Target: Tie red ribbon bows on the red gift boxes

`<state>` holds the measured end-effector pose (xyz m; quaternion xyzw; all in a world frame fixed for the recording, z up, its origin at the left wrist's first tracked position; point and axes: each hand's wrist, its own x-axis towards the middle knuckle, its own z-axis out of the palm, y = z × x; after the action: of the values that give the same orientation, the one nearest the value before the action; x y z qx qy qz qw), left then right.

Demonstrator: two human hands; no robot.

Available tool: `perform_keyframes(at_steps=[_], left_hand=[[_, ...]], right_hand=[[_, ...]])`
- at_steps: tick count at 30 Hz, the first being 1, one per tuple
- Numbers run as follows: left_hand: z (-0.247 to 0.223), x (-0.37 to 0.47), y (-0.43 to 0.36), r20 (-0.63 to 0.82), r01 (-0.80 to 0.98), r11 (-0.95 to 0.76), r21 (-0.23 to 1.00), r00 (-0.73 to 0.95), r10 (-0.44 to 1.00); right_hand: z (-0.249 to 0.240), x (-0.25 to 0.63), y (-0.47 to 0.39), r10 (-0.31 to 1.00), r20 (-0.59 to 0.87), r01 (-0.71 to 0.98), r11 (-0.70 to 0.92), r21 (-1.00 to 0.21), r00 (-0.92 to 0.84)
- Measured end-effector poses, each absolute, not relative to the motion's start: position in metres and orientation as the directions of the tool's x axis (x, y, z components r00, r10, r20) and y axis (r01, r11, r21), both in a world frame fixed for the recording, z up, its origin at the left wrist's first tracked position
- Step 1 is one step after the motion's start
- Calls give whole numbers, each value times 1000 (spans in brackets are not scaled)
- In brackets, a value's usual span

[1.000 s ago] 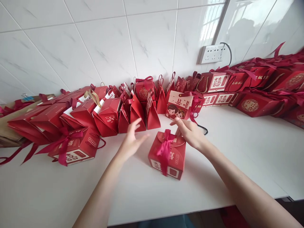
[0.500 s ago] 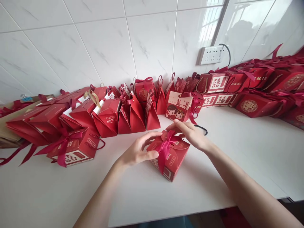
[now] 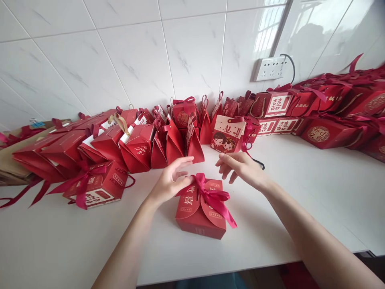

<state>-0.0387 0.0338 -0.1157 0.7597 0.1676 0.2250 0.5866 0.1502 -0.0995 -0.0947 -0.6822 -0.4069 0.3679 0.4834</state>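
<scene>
Sitting flat on the counter (image 3: 255,228), the box (image 3: 188,218) lies just in front of the hands, and the hours here are counted from it. Its rounded flaps meet on top under a tied pink ribbon (image 3: 218,197), one tail trailing toward four o'clock over the edge. The left hand (image 3: 174,180) is at about half past ten, fingers parted from the thumb rather than clenched. That thumb lies over the other tail of the ribbon — whether it presses on it, I cannot tell. The right hand (image 3: 242,170) is between one and two o'clock, fingers loosely bent, grasping nothing and apart from the box.

A second box (image 3: 104,184), ribboned too, stands well apart between nine and ten. Red cartons (image 3: 140,150) crowd from ten round to twelve, many with ribbon loops. A cartoon bag (image 3: 227,134) stands between twelve and one, just beyond the right hand. Red stacks (image 3: 320,134) fill two o'clock — boxes upon boxes. At one o'clock, a socket (image 3: 270,69) is set on the tiled wall (image 3: 192,52).
</scene>
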Motion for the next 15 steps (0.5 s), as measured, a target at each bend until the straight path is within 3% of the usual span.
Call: perform_keyframes(at_steps=[4, 7, 15], left_hand=[[-110, -42, 33, 82, 21, -209, 978, 878, 471], [-107, -43, 32, 61, 46, -200, 979, 863, 502], [-97, -48, 36, 138, 36, -305, 952, 837, 529]], right_hand=[[-97, 149, -102, 967, 65, 375, -34, -926, 247], [-97, 148, -104, 990, 74, 422, 18, -907, 117], [-95, 144, -106, 997, 74, 336, 70, -939, -3]])
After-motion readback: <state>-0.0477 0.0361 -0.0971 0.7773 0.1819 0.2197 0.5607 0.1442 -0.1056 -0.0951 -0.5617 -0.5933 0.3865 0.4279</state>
